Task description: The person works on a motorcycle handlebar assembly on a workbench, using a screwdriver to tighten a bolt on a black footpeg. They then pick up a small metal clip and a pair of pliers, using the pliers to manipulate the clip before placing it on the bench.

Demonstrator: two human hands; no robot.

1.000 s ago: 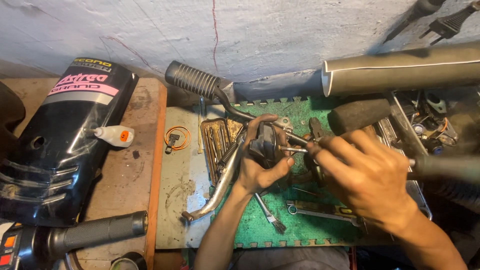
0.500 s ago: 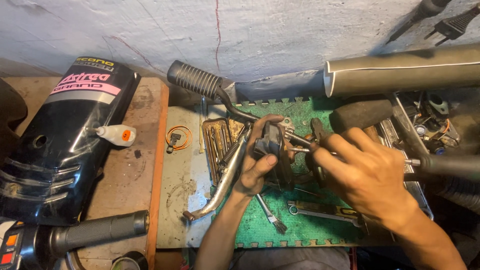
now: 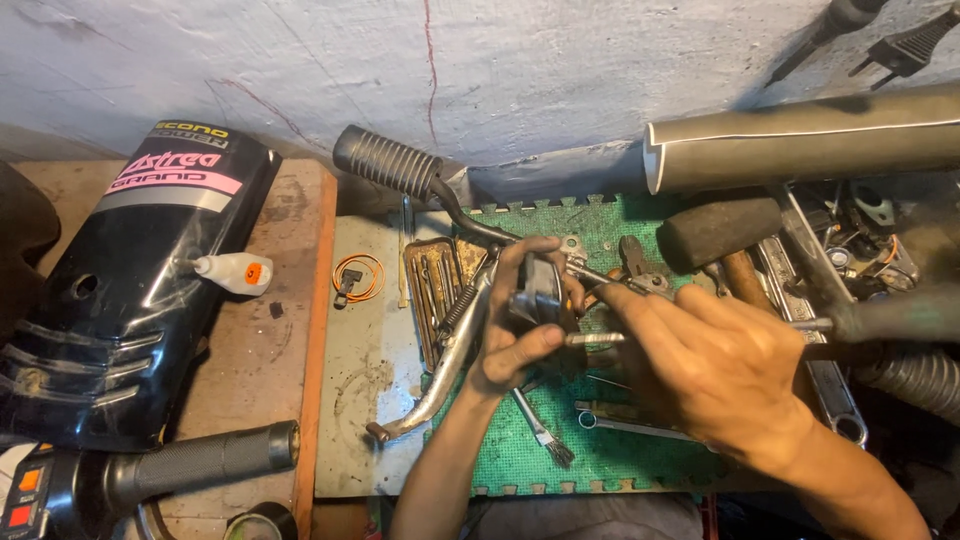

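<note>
Dim, warm light falls from above; the pale wall is brightest. The right edge sinks into shadow, blurred, and the right hand looks slightly soft.

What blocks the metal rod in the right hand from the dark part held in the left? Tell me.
Nothing visible does. The left hand holds the dark part up, and the metal rod in the right hand already reaches it.

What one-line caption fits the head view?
Left hand holds a small dark part over a green mat; right hand works it.
</note>
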